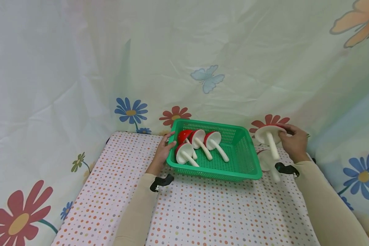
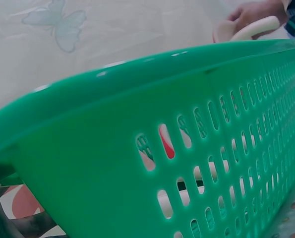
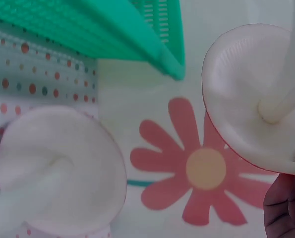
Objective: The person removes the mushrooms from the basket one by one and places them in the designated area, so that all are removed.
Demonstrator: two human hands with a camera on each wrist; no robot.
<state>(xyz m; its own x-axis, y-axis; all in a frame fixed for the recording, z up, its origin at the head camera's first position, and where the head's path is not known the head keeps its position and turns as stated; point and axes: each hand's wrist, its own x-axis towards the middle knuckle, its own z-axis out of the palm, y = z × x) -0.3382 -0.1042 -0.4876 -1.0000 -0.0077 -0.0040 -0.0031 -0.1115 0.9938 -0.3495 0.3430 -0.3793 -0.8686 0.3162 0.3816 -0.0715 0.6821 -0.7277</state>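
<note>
My left hand [image 1: 163, 152] holds the left end of a green plastic basket [image 1: 218, 174], thumb at the rim. Inside, toward the left, lie several toy mushrooms with red caps, white undersides and white stems; one mushroom [image 1: 214, 140] is nearest the basket's middle. Beyond the basket's right end, my right hand [image 1: 296, 141] pinches another toy mushroom [image 1: 270, 135] by the edge of its cap, the stem pointing down. Below it a further mushroom [image 1: 264, 160] sits on the table, partly hidden. The right wrist view shows the held mushroom's white underside [image 3: 236, 74] with fingers at its edge.
A dotted cloth [image 1: 203, 212] covers the table under the basket. Behind and at both sides hangs a curtain [image 1: 172, 51] printed with flowers and butterflies. The basket's right wall [image 1: 249, 153] stands between its inside and my right hand.
</note>
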